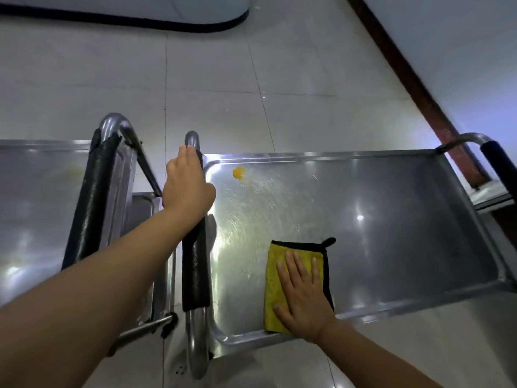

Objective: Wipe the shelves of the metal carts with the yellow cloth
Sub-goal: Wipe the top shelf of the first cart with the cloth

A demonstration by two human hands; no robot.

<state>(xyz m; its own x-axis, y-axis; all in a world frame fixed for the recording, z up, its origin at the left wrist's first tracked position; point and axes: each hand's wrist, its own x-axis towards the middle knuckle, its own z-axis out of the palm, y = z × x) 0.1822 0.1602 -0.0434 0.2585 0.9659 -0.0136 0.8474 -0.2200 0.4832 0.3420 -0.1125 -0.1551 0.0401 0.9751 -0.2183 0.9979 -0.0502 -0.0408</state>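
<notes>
Head view looks down on two metal carts side by side on a tiled floor: the right cart's top shelf [377, 219] fills the centre and right of the frame, and the left cart's shelf [33, 205] sits at nine o'clock. The right shelf runs with its long axis left to right, and swirling wipe marks show on its left part. The right cart's handle [195, 273], wrapped in black foam, stands at the shelf's left end; the left hand [187, 189] is curled round it, apparently steadying the cart. The yellow cloth [282, 284], black-edged, lies flat near the shelf's near rim at about six o'clock, under the right hand [303, 298], whose grip is wide, fingers straight and pressing down. A small yellow spot [238, 173] sits towards eleven o'clock from the cloth, well apart, so the right hand is the one to sweep up-left to it.
</notes>
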